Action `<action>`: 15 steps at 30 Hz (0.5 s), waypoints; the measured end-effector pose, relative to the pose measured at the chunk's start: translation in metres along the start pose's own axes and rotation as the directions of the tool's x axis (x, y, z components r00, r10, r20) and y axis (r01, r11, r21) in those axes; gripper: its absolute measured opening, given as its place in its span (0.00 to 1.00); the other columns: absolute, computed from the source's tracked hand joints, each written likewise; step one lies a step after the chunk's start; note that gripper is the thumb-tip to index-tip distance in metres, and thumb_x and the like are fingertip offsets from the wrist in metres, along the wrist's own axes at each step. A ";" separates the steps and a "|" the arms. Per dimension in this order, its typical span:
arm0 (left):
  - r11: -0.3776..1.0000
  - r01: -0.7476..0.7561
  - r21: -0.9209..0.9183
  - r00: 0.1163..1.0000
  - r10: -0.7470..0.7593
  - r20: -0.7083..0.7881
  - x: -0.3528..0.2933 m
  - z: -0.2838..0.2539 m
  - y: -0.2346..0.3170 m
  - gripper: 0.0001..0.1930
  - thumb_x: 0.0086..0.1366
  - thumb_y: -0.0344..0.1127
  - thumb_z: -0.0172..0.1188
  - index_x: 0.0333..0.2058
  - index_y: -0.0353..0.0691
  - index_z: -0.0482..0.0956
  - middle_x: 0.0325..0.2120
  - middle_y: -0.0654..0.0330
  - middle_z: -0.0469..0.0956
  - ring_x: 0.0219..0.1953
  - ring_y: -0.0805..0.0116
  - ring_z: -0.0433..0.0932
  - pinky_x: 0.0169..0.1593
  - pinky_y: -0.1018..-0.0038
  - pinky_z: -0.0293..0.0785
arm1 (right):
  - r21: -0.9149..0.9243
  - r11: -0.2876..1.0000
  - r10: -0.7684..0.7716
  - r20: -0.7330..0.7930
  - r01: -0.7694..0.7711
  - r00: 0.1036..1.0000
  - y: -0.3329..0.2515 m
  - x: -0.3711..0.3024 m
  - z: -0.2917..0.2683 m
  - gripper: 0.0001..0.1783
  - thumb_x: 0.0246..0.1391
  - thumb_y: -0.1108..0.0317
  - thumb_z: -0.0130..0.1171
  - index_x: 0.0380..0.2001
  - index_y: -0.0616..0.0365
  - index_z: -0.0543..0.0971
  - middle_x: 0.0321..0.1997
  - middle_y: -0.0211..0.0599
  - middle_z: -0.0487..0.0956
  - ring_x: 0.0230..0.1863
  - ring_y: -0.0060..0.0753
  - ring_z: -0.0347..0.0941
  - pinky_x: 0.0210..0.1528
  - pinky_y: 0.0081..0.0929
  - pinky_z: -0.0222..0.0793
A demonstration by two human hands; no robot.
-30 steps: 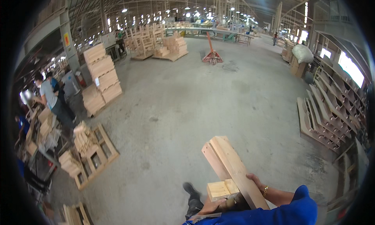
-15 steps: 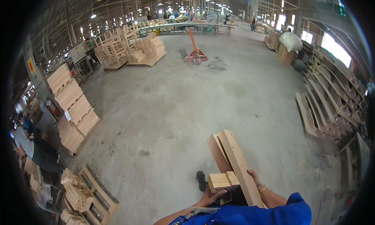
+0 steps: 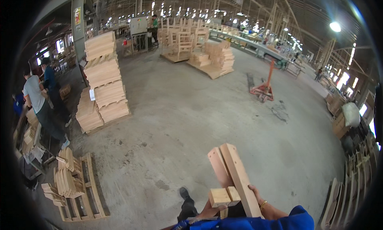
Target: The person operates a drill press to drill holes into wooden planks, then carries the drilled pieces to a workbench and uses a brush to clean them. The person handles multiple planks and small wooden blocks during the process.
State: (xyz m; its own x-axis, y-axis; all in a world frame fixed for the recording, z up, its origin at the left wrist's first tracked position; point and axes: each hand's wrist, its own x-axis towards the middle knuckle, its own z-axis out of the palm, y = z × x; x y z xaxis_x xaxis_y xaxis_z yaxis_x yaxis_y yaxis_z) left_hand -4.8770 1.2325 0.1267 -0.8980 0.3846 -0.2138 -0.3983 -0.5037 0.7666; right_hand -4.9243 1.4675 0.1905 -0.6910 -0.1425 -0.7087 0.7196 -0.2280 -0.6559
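Two long pale wooden boards are carried upright and tilted in front of my body. My right hand (image 3: 257,195) is closed around the side of the right-hand board (image 3: 241,175), which has small holes near its top end. The pinkish left-hand board (image 3: 220,165) leans against it. Low down, my left hand (image 3: 209,210) grips short, thick wooden blocks (image 3: 219,197), their square ends facing up; its fingers are partly hidden beneath them. The lower ends of the boards are hidden by my blue clothing.
At left, a slatted pallet (image 3: 91,186) bears wooden parts, with a tall stack of wooden pieces (image 3: 104,82) beyond. Two people stand by a bench at far left. A red pallet jack (image 3: 264,89) stands ahead on the concrete floor. Curved wooden parts (image 3: 346,194) line the right.
My view has turned left, so the stack, pallet and pallet jack appear farther right. One leg of mine shows more below. Both hands keep their hold on the wood.
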 end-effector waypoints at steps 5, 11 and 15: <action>0.986 -0.011 0.168 1.000 0.007 0.023 0.126 -0.053 0.109 0.33 0.53 0.28 0.64 0.56 0.37 0.57 0.50 0.56 0.69 0.54 0.67 0.66 0.57 0.70 0.61 | -0.032 0.984 -0.173 0.010 0.173 0.985 -0.103 0.124 0.047 0.35 0.46 0.42 0.49 0.46 0.62 0.72 0.36 0.44 0.78 0.31 0.34 0.75 0.33 0.28 0.72; 0.976 -0.059 0.208 0.996 0.042 0.081 0.285 -0.133 0.214 0.33 0.52 0.29 0.64 0.55 0.38 0.59 0.49 0.57 0.69 0.53 0.68 0.67 0.55 0.70 0.63 | 0.143 0.986 -0.092 0.004 0.090 0.996 -0.205 0.260 0.106 0.36 0.45 0.41 0.50 0.46 0.62 0.72 0.37 0.43 0.78 0.31 0.34 0.75 0.34 0.27 0.72; 0.980 -0.103 0.168 0.993 0.093 0.067 0.398 -0.192 0.276 0.32 0.52 0.30 0.65 0.55 0.39 0.60 0.49 0.58 0.70 0.52 0.68 0.67 0.54 0.70 0.63 | 0.083 0.975 -0.207 0.018 0.205 0.978 -0.293 0.377 0.146 0.34 0.45 0.43 0.51 0.45 0.62 0.73 0.37 0.42 0.78 0.32 0.33 0.75 0.35 0.27 0.72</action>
State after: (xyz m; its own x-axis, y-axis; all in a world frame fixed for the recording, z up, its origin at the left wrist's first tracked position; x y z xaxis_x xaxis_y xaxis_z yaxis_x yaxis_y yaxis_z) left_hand -5.3800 1.0980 0.1374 -0.9164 0.3874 -0.1006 -0.2666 -0.4033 0.8754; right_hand -5.4052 1.3400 0.1531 -0.8260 -0.1092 -0.5530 0.5547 -0.3315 -0.7631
